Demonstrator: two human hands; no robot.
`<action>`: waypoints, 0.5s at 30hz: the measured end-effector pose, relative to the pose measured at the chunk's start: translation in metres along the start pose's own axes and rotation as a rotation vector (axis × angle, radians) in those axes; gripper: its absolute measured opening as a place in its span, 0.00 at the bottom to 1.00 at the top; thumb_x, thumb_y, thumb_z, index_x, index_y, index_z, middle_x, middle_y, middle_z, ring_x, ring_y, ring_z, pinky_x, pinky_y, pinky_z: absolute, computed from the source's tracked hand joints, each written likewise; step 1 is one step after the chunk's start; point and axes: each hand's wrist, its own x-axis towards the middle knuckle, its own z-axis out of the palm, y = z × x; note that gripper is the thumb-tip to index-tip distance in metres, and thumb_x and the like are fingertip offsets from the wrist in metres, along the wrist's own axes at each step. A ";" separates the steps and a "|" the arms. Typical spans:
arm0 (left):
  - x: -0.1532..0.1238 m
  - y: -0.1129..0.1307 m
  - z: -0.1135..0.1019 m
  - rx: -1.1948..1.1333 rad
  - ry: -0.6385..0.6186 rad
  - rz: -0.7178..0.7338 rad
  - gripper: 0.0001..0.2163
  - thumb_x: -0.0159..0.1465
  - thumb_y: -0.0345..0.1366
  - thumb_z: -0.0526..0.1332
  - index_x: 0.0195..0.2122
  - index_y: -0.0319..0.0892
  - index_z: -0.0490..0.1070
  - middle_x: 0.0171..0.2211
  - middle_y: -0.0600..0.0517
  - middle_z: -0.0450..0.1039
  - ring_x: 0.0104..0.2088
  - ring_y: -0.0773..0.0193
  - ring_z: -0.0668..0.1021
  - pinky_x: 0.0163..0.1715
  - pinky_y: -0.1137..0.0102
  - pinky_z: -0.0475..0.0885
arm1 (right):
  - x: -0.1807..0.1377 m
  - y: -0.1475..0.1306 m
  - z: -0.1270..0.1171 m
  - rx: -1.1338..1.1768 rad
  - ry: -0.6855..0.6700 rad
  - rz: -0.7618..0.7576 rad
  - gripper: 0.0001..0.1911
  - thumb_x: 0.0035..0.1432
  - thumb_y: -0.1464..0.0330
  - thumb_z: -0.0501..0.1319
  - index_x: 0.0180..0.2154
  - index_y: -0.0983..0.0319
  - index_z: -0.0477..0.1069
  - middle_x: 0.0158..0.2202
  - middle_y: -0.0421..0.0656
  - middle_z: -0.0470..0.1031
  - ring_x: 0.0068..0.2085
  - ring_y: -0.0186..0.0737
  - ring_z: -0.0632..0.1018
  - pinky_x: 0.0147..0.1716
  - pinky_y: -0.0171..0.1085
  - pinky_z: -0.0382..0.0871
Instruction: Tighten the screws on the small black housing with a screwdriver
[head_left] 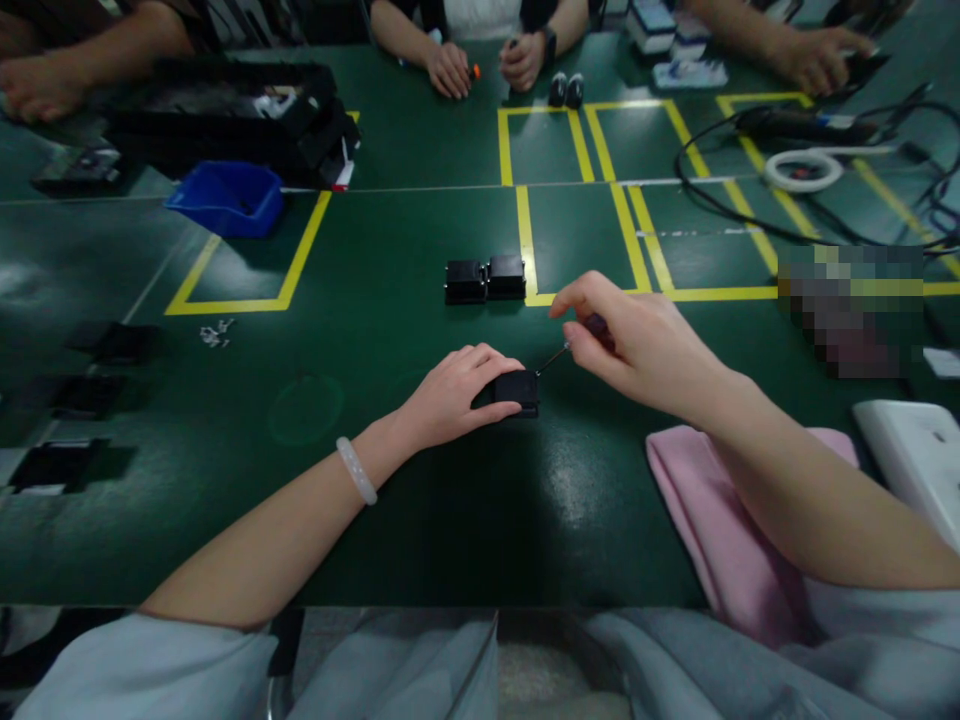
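Note:
My left hand [465, 395] grips a small black box-shaped part [516, 392] against the green table, thumb along its near side and fingers over the far side. In my right hand [622, 340] is a screwdriver [553, 358], its handle mostly hidden by the fingers. The thin shaft slants down to the left, and its tip meets the right edge of the black part at a small bright spot, perhaps a screw. Just beyond, two similar black parts [486, 280] sit side by side, with small shiny bits at their ends.
Loose screws [216, 333] lie to the left, near a blue bin [229, 198] and a large black tray [225, 120]. Several black pieces [60, 465] line the left side. A pink cloth [697, 500] lies under my right forearm. Cables [810, 125] and co-workers' hands [450, 70] are across the table.

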 end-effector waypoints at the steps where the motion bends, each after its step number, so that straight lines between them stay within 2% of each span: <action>1: 0.000 0.000 0.000 -0.001 0.001 -0.001 0.21 0.70 0.52 0.54 0.57 0.44 0.65 0.52 0.46 0.69 0.52 0.54 0.70 0.51 0.60 0.65 | 0.000 0.000 0.000 0.007 -0.002 0.001 0.09 0.64 0.67 0.52 0.44 0.60 0.65 0.26 0.36 0.71 0.26 0.32 0.71 0.27 0.33 0.55; 6: 0.000 0.000 0.000 -0.005 0.003 0.005 0.21 0.70 0.52 0.54 0.57 0.44 0.65 0.51 0.46 0.69 0.51 0.54 0.71 0.51 0.60 0.65 | 0.001 0.001 0.000 0.013 -0.021 0.017 0.10 0.65 0.61 0.53 0.38 0.60 0.66 0.24 0.37 0.69 0.25 0.32 0.70 0.27 0.33 0.53; 11: -0.001 -0.001 0.000 0.003 -0.004 -0.005 0.21 0.70 0.52 0.54 0.57 0.44 0.65 0.52 0.46 0.68 0.51 0.54 0.71 0.51 0.60 0.66 | 0.000 0.002 0.001 0.017 0.006 0.004 0.07 0.64 0.67 0.52 0.43 0.60 0.66 0.26 0.36 0.70 0.25 0.31 0.70 0.27 0.32 0.55; 15: -0.001 -0.002 0.000 0.004 -0.004 0.002 0.21 0.70 0.52 0.54 0.57 0.44 0.65 0.51 0.45 0.69 0.51 0.54 0.71 0.52 0.59 0.65 | -0.001 0.003 0.002 0.025 0.009 0.004 0.07 0.64 0.66 0.54 0.42 0.60 0.66 0.26 0.36 0.70 0.25 0.31 0.71 0.27 0.32 0.55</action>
